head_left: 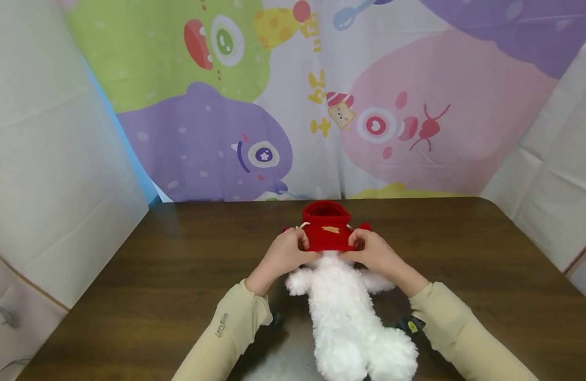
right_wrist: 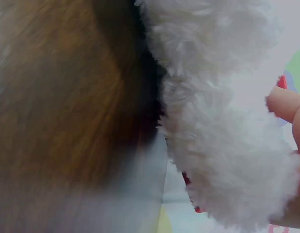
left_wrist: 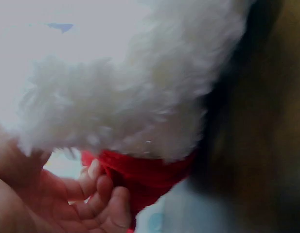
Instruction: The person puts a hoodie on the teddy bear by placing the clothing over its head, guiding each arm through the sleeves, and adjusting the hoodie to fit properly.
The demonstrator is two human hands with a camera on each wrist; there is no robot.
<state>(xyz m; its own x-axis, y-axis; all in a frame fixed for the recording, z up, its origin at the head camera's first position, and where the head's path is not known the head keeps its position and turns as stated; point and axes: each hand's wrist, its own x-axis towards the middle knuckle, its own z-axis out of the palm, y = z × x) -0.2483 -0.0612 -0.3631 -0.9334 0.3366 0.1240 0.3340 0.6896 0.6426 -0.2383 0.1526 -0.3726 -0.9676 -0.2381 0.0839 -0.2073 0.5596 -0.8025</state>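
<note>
A white fluffy plush toy (head_left: 340,312) lies with its two legs toward me, arms spread, its far end hidden by a small red garment (head_left: 327,233). The garment has a wide opening at its far end, a gold mark on its front and a pale cord at each side. My left hand (head_left: 288,251) pinches its near left edge with curled fingers. At the near right edge, my right hand (head_left: 374,254) pinches the cloth. In the left wrist view, fingers hold the red hem (left_wrist: 135,162) beside white fur; the right wrist view is mostly fur (right_wrist: 222,116).
A dark brown wooden table (head_left: 179,264) lies beneath the toy. Behind its far edge hangs a curtain (head_left: 317,153) with cartoon monsters, and pale cloth walls (head_left: 60,132) stand at both sides. A grey patch (head_left: 283,360) shows near the toy's legs.
</note>
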